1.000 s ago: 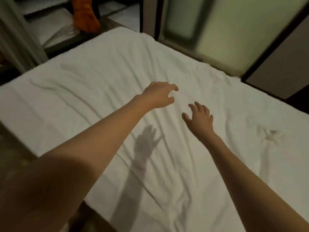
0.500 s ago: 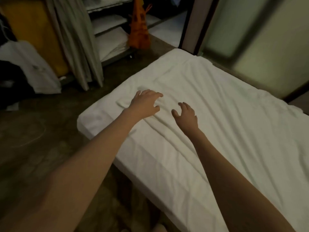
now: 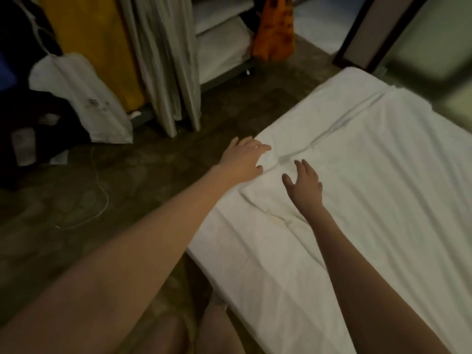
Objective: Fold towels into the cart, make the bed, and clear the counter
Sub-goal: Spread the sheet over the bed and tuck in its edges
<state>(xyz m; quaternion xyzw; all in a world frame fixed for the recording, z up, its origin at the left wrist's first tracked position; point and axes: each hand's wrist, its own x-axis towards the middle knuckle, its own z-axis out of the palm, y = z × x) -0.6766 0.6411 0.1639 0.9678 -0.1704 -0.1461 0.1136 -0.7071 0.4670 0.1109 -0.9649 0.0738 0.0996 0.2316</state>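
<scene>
A bed covered by a wrinkled white sheet [image 3: 370,187] fills the right half of the head view. My left hand [image 3: 244,158] reaches the bed's near left corner, fingers spread and lying on the sheet's edge. My right hand [image 3: 304,183] is just to its right, palm down with fingers straight over the sheet. Neither hand holds anything. The housekeeping cart [image 3: 222,47] with folded white linen on its shelves stands at the back, across the floor.
A yellow bag [image 3: 102,42] and grey hanging cloth [image 3: 166,60] stand at the back left. A white bag [image 3: 84,98] lies beside dark items, with a thin white cord [image 3: 102,195] on the brown floor. An orange bag [image 3: 275,26] hangs by the cart. A glass door [image 3: 421,34] is back right.
My view and both hands have swept left across the bed, from its middle to the near left corner. The floor, cart and bags have come into view.
</scene>
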